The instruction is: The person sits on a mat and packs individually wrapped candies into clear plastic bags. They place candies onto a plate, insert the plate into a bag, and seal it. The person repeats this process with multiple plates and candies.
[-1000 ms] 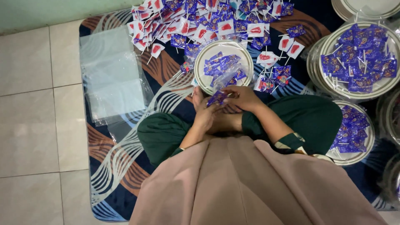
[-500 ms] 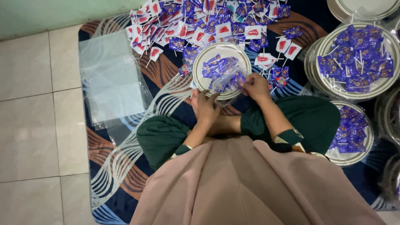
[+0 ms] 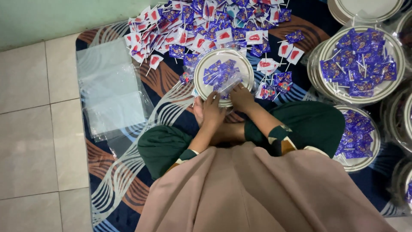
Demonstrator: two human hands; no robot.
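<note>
A round plate point(image 3: 223, 58) with a pale, striped rim lies on a patterned rug point(image 3: 128, 180) directly in front of a person seated on the floor, seen from above. A small heap of purple-wrapped sweets point(image 3: 219, 71) sits on the plate, with a piece of clear film point(image 3: 231, 81) lying over its near side. The person's left hand point(image 3: 211, 112) rests at the plate's near rim, fingers curled against the edge; whether it grips the rim or only touches it cannot be told. The right hand point(image 3: 241, 96), just beside it, lies on the plate's near edge with fingers pressed down on the clear film, apparently pinching it. Both forearms emerge from dark green sleeves over a dusty pink garment point(image 3: 266, 193).

Beyond the plate, a wide scatter of lollipops point(image 3: 206, 25) in purple and white-and-red wrappers covers the far part of the rug, some touching the plate's rim. To the left, a stack of clear plastic bags point(image 3: 111, 90) lies flat, half on the rug and half on the pale tiled floor point(image 3: 30, 129). On the right stand filled plates wrapped in film: a large one point(image 3: 362, 64) loaded with purple sweets atop a stack, and a second point(image 3: 358, 137) nearer the person's knee. More plates are cut off by the right edge.
</note>
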